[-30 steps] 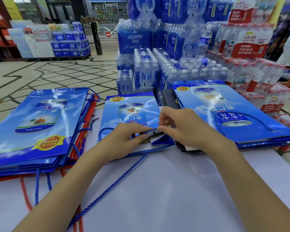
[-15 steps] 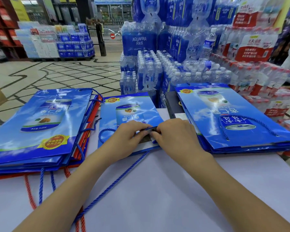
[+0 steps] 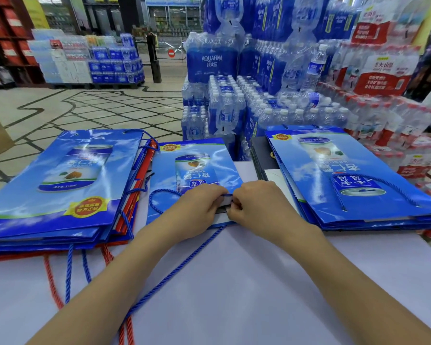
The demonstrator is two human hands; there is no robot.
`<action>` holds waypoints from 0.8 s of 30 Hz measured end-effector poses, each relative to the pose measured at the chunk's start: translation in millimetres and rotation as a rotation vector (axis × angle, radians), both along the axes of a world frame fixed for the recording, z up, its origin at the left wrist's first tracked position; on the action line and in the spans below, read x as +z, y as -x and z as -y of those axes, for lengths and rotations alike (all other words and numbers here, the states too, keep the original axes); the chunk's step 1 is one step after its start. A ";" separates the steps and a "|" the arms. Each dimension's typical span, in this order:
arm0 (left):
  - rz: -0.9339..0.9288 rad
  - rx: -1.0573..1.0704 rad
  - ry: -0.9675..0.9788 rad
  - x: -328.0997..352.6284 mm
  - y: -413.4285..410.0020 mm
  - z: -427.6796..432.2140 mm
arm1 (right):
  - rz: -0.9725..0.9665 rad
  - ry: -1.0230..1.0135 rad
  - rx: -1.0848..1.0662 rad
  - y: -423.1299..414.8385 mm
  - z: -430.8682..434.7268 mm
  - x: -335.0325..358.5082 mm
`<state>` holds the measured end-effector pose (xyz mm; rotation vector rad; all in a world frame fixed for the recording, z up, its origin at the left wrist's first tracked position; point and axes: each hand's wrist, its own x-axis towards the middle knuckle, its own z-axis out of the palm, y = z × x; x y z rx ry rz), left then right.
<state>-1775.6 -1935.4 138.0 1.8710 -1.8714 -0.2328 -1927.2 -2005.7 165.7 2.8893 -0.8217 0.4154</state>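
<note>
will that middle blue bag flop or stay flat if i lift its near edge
Probably stays flat: the middle blue bag lies folded with crisp edges. Its glossy face may slide on the white table. Its loose rope handle would likely dangle.

Blue glossy paper gift bag point(image 3: 197, 168), folded flat, drink-can print facing up. It lies mid-table point(image 3: 234, 282), far end sticking past the far edge. One blue rope handle point(image 3: 174, 270) trails toward the near edge; a second rope loop point(image 3: 152, 204) rests on the bag's left part.

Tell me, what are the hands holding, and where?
The left hand and right hand pinch the middle bag at its near edge.
</note>
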 end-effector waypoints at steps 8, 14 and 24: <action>-0.092 -0.015 0.015 1.4 3.4 1.5 | 0.046 -0.017 -0.129 -6.7 -11.9 -7.7; -0.162 -0.042 0.015 4.2 0.7 -0.6 | 0.063 -0.042 -0.059 -5.7 -5.3 -9.6; -0.269 0.000 -0.075 3.0 -3.0 1.1 | 0.078 -0.053 0.053 3.9 3.6 -6.6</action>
